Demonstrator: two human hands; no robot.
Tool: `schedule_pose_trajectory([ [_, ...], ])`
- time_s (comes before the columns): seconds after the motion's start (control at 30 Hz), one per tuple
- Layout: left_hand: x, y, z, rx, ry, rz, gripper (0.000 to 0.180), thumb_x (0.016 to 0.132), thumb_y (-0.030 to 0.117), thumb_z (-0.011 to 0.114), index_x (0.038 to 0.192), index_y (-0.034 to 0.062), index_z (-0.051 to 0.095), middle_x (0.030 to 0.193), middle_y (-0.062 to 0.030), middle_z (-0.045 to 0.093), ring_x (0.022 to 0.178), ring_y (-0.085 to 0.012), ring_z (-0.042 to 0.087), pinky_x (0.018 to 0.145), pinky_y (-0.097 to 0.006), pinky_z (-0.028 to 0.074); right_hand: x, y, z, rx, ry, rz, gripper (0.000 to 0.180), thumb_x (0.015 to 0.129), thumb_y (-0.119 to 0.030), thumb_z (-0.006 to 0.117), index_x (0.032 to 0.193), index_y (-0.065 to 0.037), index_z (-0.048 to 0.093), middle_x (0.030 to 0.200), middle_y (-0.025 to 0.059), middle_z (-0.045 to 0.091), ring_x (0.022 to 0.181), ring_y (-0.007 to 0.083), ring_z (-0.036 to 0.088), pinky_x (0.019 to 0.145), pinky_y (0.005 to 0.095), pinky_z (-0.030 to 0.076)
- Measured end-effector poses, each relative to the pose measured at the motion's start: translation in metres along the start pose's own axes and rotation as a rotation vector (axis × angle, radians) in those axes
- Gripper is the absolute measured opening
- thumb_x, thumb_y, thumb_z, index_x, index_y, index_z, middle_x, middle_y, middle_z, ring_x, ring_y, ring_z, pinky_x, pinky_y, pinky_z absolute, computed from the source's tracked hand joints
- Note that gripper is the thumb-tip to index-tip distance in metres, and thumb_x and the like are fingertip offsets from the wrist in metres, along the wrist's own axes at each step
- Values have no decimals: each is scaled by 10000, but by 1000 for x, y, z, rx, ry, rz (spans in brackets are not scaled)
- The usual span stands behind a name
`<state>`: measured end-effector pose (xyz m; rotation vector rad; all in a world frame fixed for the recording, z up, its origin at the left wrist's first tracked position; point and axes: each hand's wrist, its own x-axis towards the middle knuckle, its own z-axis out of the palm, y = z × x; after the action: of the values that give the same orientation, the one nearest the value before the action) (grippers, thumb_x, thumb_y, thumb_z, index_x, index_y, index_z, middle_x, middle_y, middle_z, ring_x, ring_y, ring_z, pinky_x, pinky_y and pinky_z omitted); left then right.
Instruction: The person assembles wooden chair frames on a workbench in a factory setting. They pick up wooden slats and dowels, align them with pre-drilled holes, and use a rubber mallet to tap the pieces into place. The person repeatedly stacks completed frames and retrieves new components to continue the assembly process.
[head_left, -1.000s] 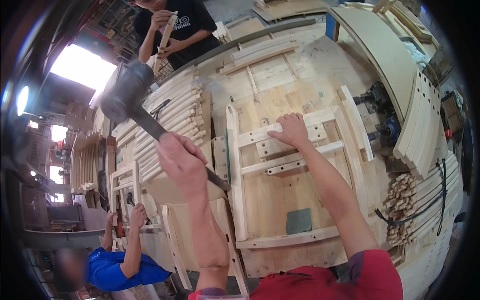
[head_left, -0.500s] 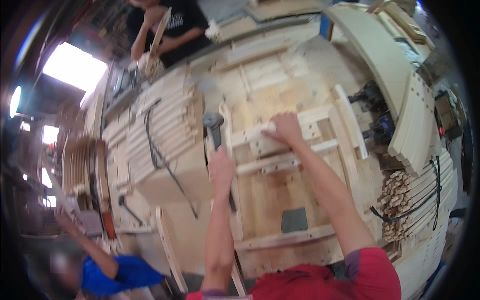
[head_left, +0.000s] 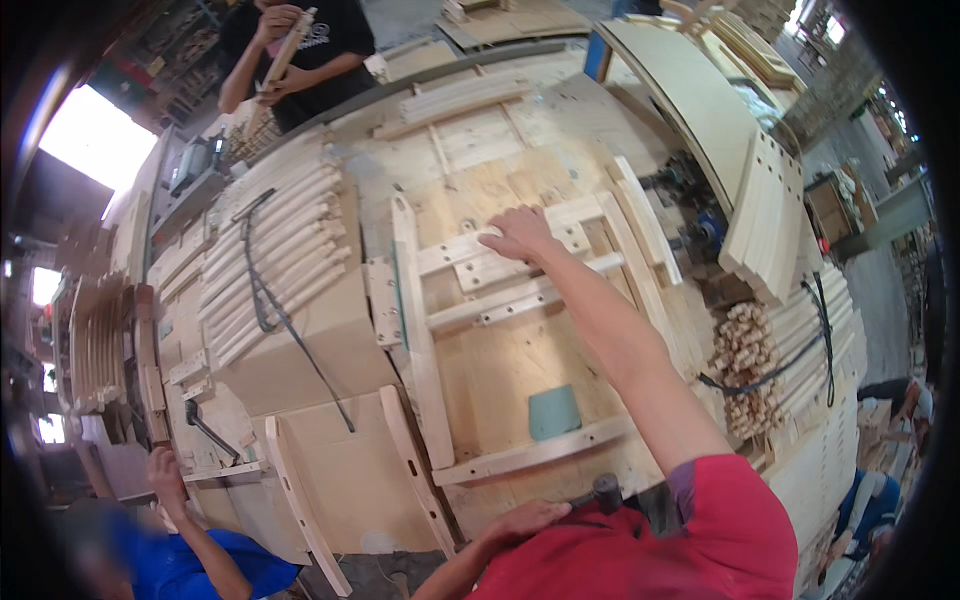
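Observation:
A pale wooden frame (head_left: 424, 350) lies flat on the worktable, with rails joined between its side bars. My right hand (head_left: 522, 236) reaches to its far side. From above, its fingers and thumb curl over a wooden rail (head_left: 445, 256); its far fingertips are partly hidden. Just below that hand is a short drilled wooden block (head_left: 490, 272). My left hand (head_left: 530, 519) is close to my body, closed on the handle of a mallet (head_left: 607, 493) with a dark head. A green pad (head_left: 554, 412) sits inside the frame, near the curved front rail (head_left: 535, 455).
Left of the frame, wooden slats (head_left: 275, 265) lie stacked with a black strap (head_left: 262, 295). Clamps (head_left: 690, 235) and bundled sticks (head_left: 750, 360) are on the right. A person in blue (head_left: 215, 565) is at lower left; another in black (head_left: 340, 55) holds wood across the table.
My left hand has brought the mallet from the frame's left bar back toward my body. My right hand stays on the rail. The whole view has shifted.

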<state>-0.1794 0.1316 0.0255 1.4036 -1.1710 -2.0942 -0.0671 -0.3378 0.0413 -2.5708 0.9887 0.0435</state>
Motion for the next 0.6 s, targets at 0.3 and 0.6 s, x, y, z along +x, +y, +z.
schedule_pose_trajectory([
  [0.3,64,93,-77,990,959,285,597,897,279,714,1393,5,525,1350,-232,543,1245,-397,537,989,-513,478,17,-22,24,93,83,-93,494,927,-570,580,1138,-162,761,1070,133,735,1079,311,654,993,513,402],
  [0.6,77,95,-120,583,740,194,258,905,224,704,1057,38,608,967,-239,662,851,-405,660,709,-521,509,18,-34,30,89,264,-56,465,936,-520,578,995,-91,749,953,133,742,985,294,666,921,483,406],
])
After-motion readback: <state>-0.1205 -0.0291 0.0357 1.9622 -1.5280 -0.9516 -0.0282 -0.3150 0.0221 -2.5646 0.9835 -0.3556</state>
